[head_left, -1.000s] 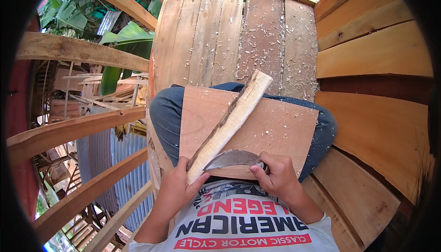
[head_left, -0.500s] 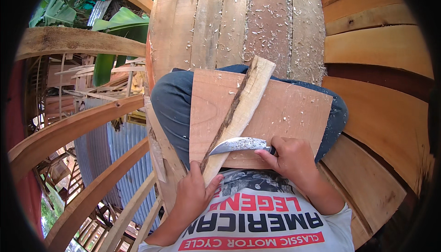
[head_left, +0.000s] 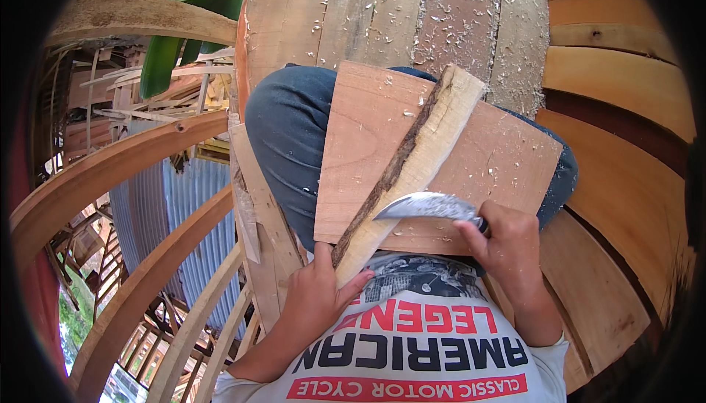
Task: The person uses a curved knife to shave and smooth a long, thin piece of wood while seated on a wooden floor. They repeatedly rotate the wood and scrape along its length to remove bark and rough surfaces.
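A pale strip of wood [head_left: 419, 164] with dark bark along its left edge lies slanted over a flat reddish board [head_left: 507, 160] on my lap. My left hand [head_left: 315, 293] is closed round the strip's near end, thumb on its right side. In my right hand [head_left: 507, 245] is a knife [head_left: 426, 206] with a curved, stained blade, its dark handle mostly hidden by my fingers. The blade points left, its tip over the middle of the strip's near half. Whether the edge touches the wood, I cannot tell. Small shavings dot the board.
Ahead is a plank floor [head_left: 353, 13] strewn with shavings. Curved wooden planks [head_left: 625, 175] rise at the right. On the left stand curved, spaced ribs [head_left: 118, 160], with corrugated metal sheets [head_left: 195, 219] and stacked lumber beyond. A banana leaf [head_left: 158, 65] hangs at the upper left.
The view has shifted, so lap, board and strip appear farther right and slightly higher. My right hand still holds the knife over the strip, and my left hand keeps its near end.
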A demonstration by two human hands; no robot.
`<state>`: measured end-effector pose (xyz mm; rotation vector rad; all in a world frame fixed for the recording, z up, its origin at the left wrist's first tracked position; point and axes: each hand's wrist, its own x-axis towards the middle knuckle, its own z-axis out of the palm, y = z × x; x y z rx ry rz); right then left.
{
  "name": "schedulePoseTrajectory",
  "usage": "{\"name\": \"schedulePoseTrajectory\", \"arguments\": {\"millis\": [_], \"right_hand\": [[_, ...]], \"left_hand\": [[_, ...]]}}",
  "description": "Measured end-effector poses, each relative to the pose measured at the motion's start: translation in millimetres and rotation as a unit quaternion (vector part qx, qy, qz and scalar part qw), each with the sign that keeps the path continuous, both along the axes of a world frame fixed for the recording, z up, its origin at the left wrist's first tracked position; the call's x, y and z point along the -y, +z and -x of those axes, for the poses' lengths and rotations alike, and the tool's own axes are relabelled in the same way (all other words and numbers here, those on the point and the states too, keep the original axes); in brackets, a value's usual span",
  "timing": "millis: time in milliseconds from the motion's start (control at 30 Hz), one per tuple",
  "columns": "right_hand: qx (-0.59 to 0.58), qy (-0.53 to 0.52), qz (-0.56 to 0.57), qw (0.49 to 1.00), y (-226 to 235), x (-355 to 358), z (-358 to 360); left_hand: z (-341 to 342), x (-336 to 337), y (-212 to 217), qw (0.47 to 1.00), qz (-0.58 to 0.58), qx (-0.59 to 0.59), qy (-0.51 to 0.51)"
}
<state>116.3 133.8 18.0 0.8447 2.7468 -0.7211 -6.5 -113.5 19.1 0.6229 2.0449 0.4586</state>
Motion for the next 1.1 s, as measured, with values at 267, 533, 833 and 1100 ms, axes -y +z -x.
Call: {"name": "schedulePoseTrajectory", "arguments": {"millis": [267,533,833,1100], "right_hand": [[-0.011,0.012,-0.039,0.999,-17.4,4.6,-1.3],[-0.029,0.030,-0.032,0.999,-12.7,8.9,-7.8],[-0.010,0.052,-0.082,0.995,-15.0,3.6,-5.7],[-0.025,-0.276,-0.121,0.953,-27.4,-81.1,-38.0]], "left_hand": [[-5.9,6.7,-13.1,0.997,-0.023,0.048,0.056],[-6.5,8.7,-24.2,0.991,-0.080,0.077,0.073],[-8.9,4.5,-19.4,0.990,-0.043,0.081,0.108],[-7.9,16.5,-18.0,0.991,-0.028,0.104,0.085]]}}
